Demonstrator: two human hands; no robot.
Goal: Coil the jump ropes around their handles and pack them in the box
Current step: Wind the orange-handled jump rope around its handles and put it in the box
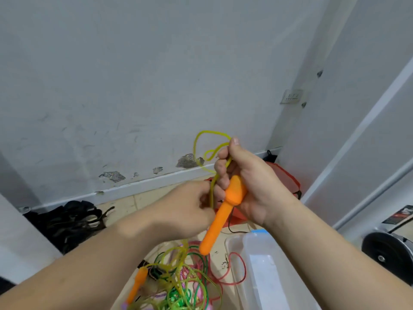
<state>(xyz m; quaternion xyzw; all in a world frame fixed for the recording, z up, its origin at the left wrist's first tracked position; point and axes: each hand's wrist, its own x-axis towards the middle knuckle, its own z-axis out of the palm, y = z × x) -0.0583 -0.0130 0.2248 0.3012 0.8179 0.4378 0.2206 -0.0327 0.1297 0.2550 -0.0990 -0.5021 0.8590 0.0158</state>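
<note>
Orange handle [225,211] sits clamped in the right hand [250,182] above the box [263,271], left hand [190,206] pinching the yellow rope [212,191]; best wound taut, turns close.

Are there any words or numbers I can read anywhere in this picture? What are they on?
No text can be read anywhere.
Wall plate: small marks only, too small and blurred to read.
Dark and red item at the right edge: possibly print, too blurred to read.
Orange handle, yellow rope and clear plastic box: no writing shows.
</note>
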